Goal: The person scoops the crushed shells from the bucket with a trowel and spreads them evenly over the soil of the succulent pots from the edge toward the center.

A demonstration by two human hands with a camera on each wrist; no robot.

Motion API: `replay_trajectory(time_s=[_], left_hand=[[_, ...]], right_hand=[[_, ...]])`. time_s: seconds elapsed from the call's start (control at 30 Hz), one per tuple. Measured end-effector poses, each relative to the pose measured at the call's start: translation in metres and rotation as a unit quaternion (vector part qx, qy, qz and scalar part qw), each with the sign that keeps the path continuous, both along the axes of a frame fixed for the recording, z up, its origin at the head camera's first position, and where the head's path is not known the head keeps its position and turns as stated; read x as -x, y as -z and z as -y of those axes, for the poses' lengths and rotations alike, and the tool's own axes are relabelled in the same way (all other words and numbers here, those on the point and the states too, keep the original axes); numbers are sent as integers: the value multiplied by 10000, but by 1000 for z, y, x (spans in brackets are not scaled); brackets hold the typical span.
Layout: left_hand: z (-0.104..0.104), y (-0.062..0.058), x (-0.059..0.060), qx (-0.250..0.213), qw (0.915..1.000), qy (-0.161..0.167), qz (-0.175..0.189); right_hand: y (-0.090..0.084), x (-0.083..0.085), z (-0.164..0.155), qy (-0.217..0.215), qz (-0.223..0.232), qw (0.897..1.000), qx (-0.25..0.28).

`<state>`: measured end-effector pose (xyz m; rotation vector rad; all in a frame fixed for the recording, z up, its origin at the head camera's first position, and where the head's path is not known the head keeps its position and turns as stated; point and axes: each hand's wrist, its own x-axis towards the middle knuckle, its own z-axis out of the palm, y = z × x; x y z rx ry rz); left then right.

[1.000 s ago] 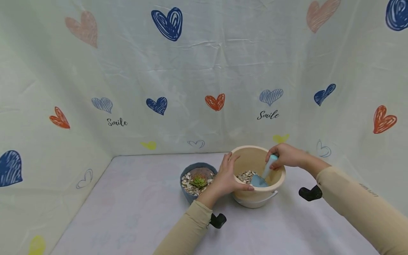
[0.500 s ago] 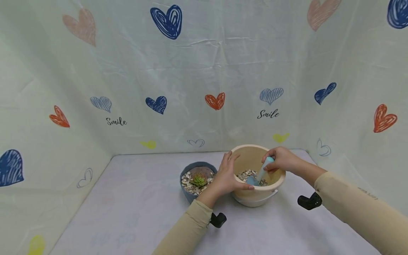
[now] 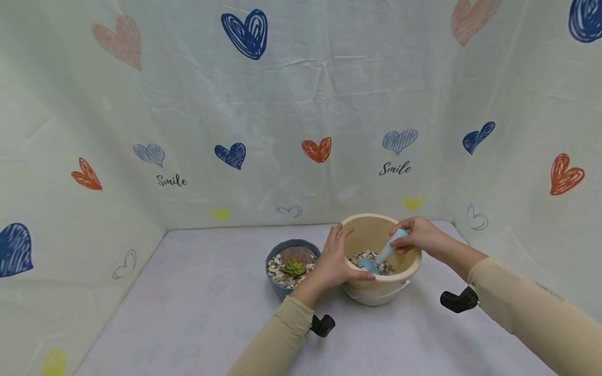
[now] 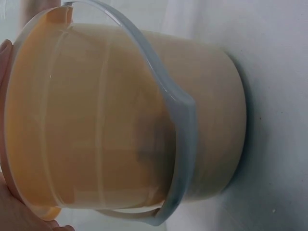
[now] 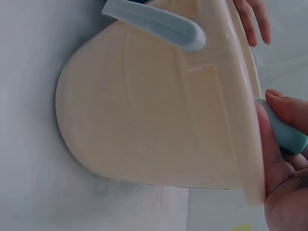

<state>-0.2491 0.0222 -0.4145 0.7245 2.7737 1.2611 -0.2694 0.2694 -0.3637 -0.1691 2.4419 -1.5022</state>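
Note:
A cream bucket [image 3: 371, 290] holds small pebbles [image 3: 363, 256]. My left hand [image 3: 331, 263] grips its left and front rim, with fingers at the far side and thumb in front. In my right hand [image 3: 420, 235] is the pale-blue handle of a small trowel [image 3: 369, 265], its blade down among the pebbles. The right wrist view shows thumb and fingers around the trowel handle [image 5: 286, 132], just past the bucket's rim [image 5: 236, 96]. Most of the bucket's outer wall [image 4: 96, 120] shows in the left wrist view, its bail handle [image 4: 185, 125] hanging down.
Left of the bucket stands a blue-grey pot [image 3: 277, 289] with a green succulent [image 3: 294, 267] among pale stones; my left forearm partly covers it. Everything rests on a white-covered table [image 3: 211, 292]. A heart-printed curtain [image 3: 282, 104] stands behind and at both sides.
The trowel blade has moved left and into the pebbles, and its handle now leans more to the right. My left hand and the bucket have stayed put.

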Motion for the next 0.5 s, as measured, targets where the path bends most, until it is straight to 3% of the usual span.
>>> replay_trajectory(time_s=[0.5], left_hand=[[-1,0,0,-25,10000,-55,-43]], right_hand=[[2,-9,-17,571,94,9919,1133]])
